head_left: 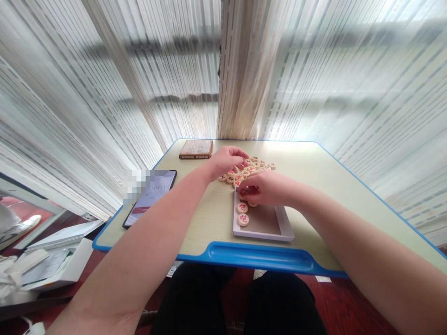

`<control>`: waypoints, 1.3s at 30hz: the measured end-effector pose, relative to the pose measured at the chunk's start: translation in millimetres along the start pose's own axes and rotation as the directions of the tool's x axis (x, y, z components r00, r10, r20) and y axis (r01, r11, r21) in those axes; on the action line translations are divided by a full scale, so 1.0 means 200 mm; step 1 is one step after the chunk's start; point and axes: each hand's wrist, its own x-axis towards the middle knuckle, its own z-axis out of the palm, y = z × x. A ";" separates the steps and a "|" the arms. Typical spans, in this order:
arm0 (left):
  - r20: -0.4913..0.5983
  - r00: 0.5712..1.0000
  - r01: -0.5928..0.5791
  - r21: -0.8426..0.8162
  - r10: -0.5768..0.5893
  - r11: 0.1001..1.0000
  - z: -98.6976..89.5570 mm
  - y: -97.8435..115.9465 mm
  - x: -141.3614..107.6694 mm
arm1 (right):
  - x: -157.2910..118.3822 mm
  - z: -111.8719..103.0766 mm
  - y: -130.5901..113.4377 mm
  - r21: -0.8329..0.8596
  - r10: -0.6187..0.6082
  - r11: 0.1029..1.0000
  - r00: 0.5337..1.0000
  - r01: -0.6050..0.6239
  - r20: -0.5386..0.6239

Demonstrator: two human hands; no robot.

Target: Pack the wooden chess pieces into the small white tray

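Observation:
A loose cluster of round wooden Chinese chess pieces [252, 169], marked in red and black characters, lies on the pale table [199, 214]. My left hand [228, 160] hovers at the left of this cluster, its fingers spread and curved over the pieces. In front of the pile is a shallow white box [263, 236] with a brown inside. Two red-marked pieces [243, 219] lie along its left side. My right hand [263, 187] reaches into the box's far left corner, with its fingers closed on a Chinese chess piece [243, 193] that they partly cover. Another piece shows partly under that hand.
A brown patterned case [196, 149] sits at the table's far left. A phone [153, 195] showing a timer lies by the left edge. The table has a blue rim with a groove [260, 258] at the front. Striped curtains [157, 70] hang behind.

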 end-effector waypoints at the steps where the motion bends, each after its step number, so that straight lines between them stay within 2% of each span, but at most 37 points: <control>1: -0.002 1.000 0.001 -0.002 -0.001 1.000 0.00 0.00 0.00 | 0.00 0.00 0.00 0.005 0.014 1.000 1.000 -0.014 0.010; 6: -0.004 1.000 0.003 -0.023 -0.003 1.000 0.01 0.02 -0.01 | 0.01 0.00 0.01 0.064 0.013 0.998 0.999 -0.016 0.039; 16: 0.001 1.000 -0.021 -0.015 0.021 1.000 0.00 0.04 -0.03 | -0.01 -0.03 0.02 0.032 0.092 0.995 0.996 -0.092 0.005; 20: 0.009 1.000 -0.023 -0.003 0.023 1.000 0.01 0.05 -0.04 | -0.03 -0.06 0.02 0.021 0.114 0.993 0.989 -0.116 0.098; 23: 0.017 0.999 -0.028 0.008 0.028 1.000 0.01 0.04 -0.04 | -0.04 -0.08 0.00 -0.045 0.175 0.984 0.970 -0.170 0.170; 27: 0.038 0.998 -0.042 -0.005 0.042 0.999 0.01 0.03 -0.03 | -0.06 -0.10 -0.05 -0.140 0.245 0.965 0.950 -0.220 0.194; 31: 0.040 0.998 -0.048 -0.012 0.048 0.999 0.01 0.02 -0.02 | -0.08 -0.11 -0.08 -0.181 0.253 0.960 0.940 -0.215 0.227; 39: 0.034 0.998 -0.045 0.009 0.045 0.999 0.02 0.05 -0.04 | -0.09 -0.10 -0.07 -0.205 0.222 0.960 0.965 -0.192 0.140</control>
